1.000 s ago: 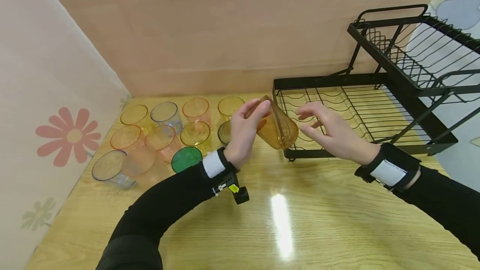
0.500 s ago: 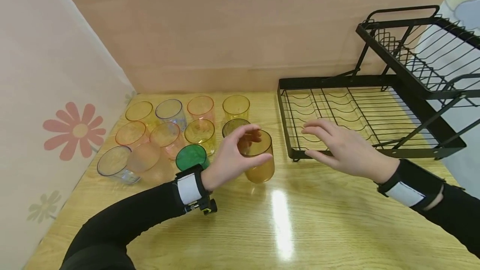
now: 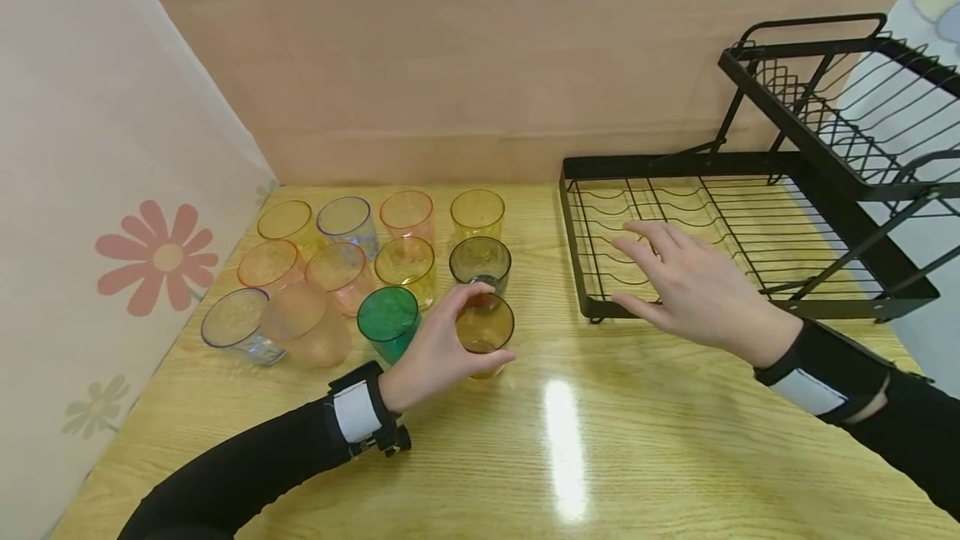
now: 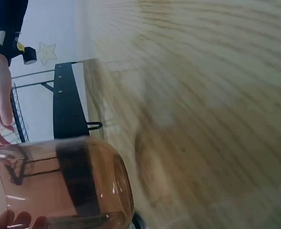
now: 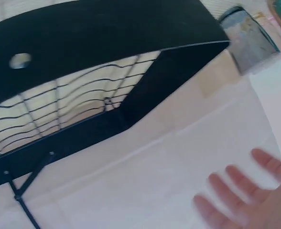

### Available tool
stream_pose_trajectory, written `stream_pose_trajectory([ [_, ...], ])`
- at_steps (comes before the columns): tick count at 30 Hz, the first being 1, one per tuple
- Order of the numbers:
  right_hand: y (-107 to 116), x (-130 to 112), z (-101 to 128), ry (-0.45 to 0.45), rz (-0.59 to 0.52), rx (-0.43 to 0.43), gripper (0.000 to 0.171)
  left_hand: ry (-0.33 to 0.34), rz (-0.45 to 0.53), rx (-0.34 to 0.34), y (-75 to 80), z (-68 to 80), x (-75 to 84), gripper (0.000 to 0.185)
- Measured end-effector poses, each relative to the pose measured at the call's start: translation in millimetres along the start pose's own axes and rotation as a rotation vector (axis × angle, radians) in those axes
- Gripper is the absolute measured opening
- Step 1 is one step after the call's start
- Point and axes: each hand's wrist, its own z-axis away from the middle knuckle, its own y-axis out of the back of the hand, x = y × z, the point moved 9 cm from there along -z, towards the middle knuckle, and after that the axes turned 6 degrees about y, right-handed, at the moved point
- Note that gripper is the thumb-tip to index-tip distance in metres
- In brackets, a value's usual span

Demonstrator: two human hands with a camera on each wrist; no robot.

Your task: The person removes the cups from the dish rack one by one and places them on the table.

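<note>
An amber glass tumbler stands upright at the front right of the grouped glasses. My left hand grips it from the left, thumb on the near side and fingers round the back. In the left wrist view the tumbler's amber wall fills the lower left, its base close over the wood. Just behind it is a smoky grey glass, and a green glass stands left of my hand. My right hand hovers with fingers spread, holding nothing, over the front of a black dish rack.
Several coloured glasses stand in rows at the left, among them a yellow glass, a blue-rimmed clear glass and a frosted peach glass. The rack's raised upper tier overhangs its right side. A papered wall closes off the back.
My left hand has brought the amber tumbler from beside the rack leftward and down, turning it from tilted to upright in front of the grey glass. My right hand stays by the rack.
</note>
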Motion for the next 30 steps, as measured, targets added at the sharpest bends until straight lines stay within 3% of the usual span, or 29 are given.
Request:
stream_pose_trajectory([
  [8,0.9,-4.1,-10.2,-0.175,0.083,-0.012,0.087,0.018,-0.024,0.037,-3.2,-1.5,-12.8,0.073],
  [15,-4.3,-8.8,-18.5,-0.235,0.034,-0.060,0.077,0.024,-0.087,0.022,-5.4,-1.0,-14.6,0.075],
  [18,-9.8,-7.4,-20.4,-0.279,0.018,-0.134,0.079,0.044,-0.219,0.002,-5.2,-1.3,-12.8,0.077],
  [20,-14.4,-5.6,-21.0,-0.319,0.002,-0.198,0.082,0.023,-0.363,-0.011,-5.2,-1.7,-8.4,0.080],
  [26,-27.7,-1.2,-19.4,-0.414,-0.038,-0.385,0.086,-0.126,-0.782,-0.042,-9.3,-1.0,10.6,0.089],
  [30,-31.1,-0.7,-19.7,-0.434,-0.057,-0.429,0.088,-0.207,-0.957,-0.011,-4.4,-3.1,23.0,0.091],
])
